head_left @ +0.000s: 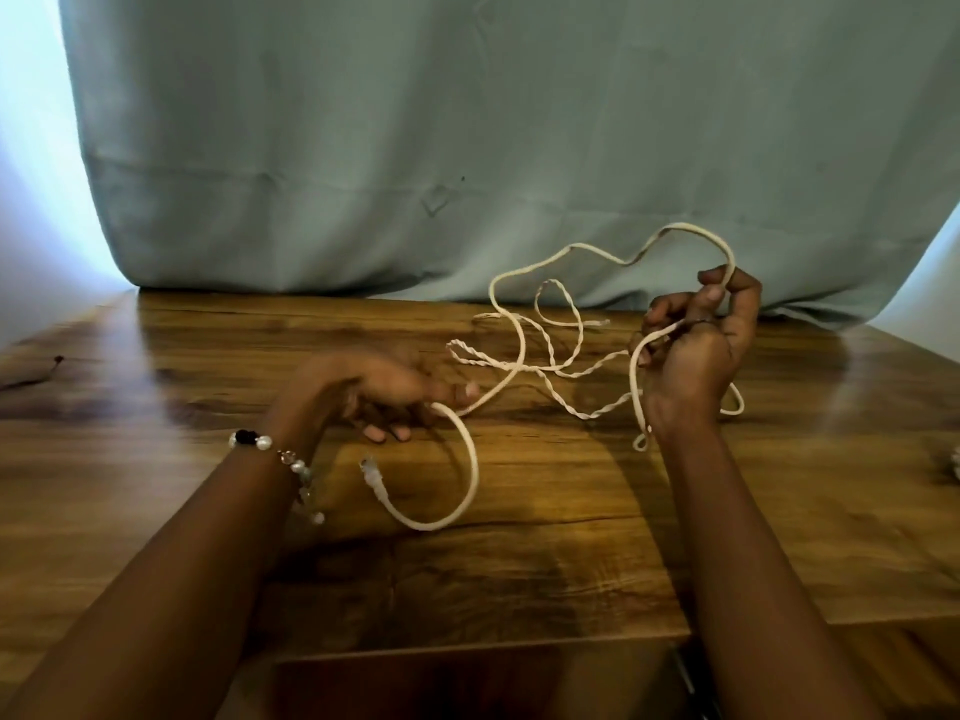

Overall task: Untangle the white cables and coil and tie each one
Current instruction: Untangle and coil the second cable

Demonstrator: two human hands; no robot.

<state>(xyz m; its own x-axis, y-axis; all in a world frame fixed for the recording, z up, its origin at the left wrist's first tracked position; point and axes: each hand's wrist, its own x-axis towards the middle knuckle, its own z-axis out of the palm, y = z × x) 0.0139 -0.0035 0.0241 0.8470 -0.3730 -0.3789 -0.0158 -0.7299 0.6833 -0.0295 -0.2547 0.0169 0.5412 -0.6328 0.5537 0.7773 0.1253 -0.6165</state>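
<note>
Two bare forearms reaching up from the near edge over a wooden table (519, 563). Beaded bracelet (280, 462) on the left wrist. Left hand (374, 392), blurred, low over the tabletop, fingers curled round the thick white cable (470, 459), seemingly pinching it between thumb and forefinger. From that grip, looping down and back toward the near side, ending in a clear plug (373, 478) lying on the wood just below the left hand. Beyond the grip, running up and away to the right, rising off the table in a wavy arc in front of the curtain (467, 148), then dropping into the right hand (696, 356). Right hand raised above the table, fingers closed on the same thick cable, one pass pinched at the upper fingertips, another strand crossing the palm and hanging down past the wrist in a small loop. Between the two hands, flat on the wood, thin twisted white cable (550, 350), doubled and wound on itself, crossing under the thick one; exact tangle not clear. Pale grey-green curtain hanging behind the far edge of the table. Small pale object at the far right edge, cut off, not identifiable.
</note>
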